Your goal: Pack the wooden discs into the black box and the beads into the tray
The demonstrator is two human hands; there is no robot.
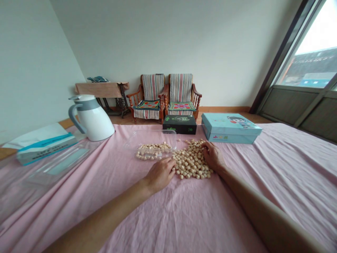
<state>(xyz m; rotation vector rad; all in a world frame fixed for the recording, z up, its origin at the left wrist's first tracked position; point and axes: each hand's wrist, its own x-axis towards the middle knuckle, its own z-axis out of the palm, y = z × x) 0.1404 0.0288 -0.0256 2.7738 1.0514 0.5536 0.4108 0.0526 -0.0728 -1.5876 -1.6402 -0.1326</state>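
Note:
A heap of small beige rounded pieces [192, 161] lies on the pink cloth between my hands; their kind is too small to tell. Against its left edge rests my left hand [161, 173], fingers curled and closed, with the fingertips partly hidden. My right hand [213, 156] touches the heap's right side, its fingers bent together; whatever is in them is hidden. Just beyond my left hand stands a clear plastic container [129, 143] with its lid raised, holding more of the same pieces.
Behind the heap are a black box [179, 125] and a light blue box [231, 128]. On the left stand a white and grey jug [96, 121], a tissue pack [47, 148] and a flat clear plastic package [59, 165]. Two wooden chairs [181, 88] sit beyond the pink-covered surface [163, 221].

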